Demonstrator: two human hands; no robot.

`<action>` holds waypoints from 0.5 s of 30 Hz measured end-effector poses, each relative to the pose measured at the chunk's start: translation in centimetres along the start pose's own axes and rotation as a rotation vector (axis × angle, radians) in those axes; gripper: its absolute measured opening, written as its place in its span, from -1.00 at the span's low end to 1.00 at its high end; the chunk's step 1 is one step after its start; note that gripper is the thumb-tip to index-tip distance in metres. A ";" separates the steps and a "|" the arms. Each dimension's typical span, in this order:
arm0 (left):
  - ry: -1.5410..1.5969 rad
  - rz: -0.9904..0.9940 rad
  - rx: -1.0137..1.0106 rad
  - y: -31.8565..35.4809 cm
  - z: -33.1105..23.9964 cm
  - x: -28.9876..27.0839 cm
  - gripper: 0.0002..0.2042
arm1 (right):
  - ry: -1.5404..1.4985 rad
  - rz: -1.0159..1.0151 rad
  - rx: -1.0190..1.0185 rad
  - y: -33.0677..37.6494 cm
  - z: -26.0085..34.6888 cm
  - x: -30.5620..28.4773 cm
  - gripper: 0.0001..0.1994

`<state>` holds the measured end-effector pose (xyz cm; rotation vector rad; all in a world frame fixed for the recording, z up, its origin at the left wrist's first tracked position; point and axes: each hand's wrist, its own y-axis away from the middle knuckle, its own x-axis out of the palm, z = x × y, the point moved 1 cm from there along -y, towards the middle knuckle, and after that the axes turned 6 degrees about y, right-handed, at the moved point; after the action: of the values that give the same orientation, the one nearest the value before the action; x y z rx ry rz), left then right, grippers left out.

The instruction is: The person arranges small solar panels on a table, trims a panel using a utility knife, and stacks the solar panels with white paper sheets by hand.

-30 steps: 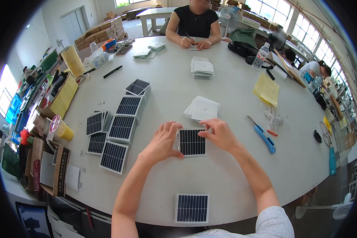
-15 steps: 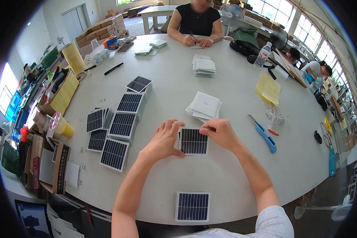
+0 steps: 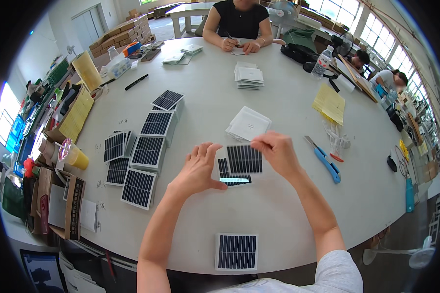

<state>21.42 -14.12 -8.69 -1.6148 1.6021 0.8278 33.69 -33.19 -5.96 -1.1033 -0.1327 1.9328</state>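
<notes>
Left hand: I see it [image 3: 196,168] spread on the desk [image 3: 283,229], thumb and fingers parted in a wide curve; the thumb tip is at the lower left corner of the lower panel, though I cannot tell how firmly it touches.
Right hand: I have it [image 3: 277,152] pinching the raised panel by its upper right corner, between thumb and fingers.
Raised panel: a dark, gridded solar square [image 3: 244,159], slightly blurred, held above the lower panel and hiding much of it from me.
Lower panel: another dark square [image 3: 223,169], between my two hands, with a bright reflection across its near part.
Near-edge panel: one white-bordered panel [image 3: 237,252] by itself, close to my side of the desk.
Panel stacks: a slanting row of piles [image 3: 148,152] to my left, with a smaller group [image 3: 114,147] just beside it.
White squares: a loose, fanned pile [image 3: 250,124] just beyond my hands; a taller stack [image 3: 249,77] farther out.
Right side: a blue cutter [image 3: 327,166], a clear plastic bag [image 3: 338,142] and yellow paper [image 3: 329,104].
Left side: a cup of yellow drink [image 3: 75,156].
Far side: a seated person in black [image 3: 237,23], holding a pen.
</notes>
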 end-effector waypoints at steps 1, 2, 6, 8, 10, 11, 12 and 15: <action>0.026 -0.041 -0.010 -0.1 0.0 0.1 -0.10 | 0.046 -0.143 -0.013 -0.5 -0.2 -0.5 -0.93; -0.034 -0.005 -0.034 0.0 0.2 0.5 -0.13 | 0.099 -0.248 -0.090 -0.7 -0.6 -0.8 -0.93; -0.037 0.066 -0.032 -0.4 0.6 1.0 -0.13 | 0.317 -0.252 -0.161 0.0 -2.5 0.2 -0.91; 0.063 0.051 -0.021 -0.3 0.4 0.7 -0.20 | 0.358 -0.026 -0.119 1.1 -2.4 1.2 -0.84; 0.075 0.009 0.004 -0.2 0.0 0.2 -0.26 | 0.291 0.086 -0.105 1.9 -0.9 1.9 -0.80; 0.087 -0.034 0.030 -0.2 -0.2 -0.1 -0.33 | 0.224 0.196 -0.092 2.1 -0.5 2.1 -0.75; 0.087 -0.035 0.035 -0.4 -0.3 -0.2 -0.33 | 0.192 0.234 -0.094 2.0 -0.6 2.2 -0.68; 0.333 0.007 -0.053 -0.8 -0.7 -0.7 -0.49 | -0.037 0.287 0.054 1.8 0.0 1.8 -0.70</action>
<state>22.21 -14.33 -7.69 -1.8607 1.8260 0.6330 32.12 -32.95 -7.99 -1.0987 0.0616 2.1980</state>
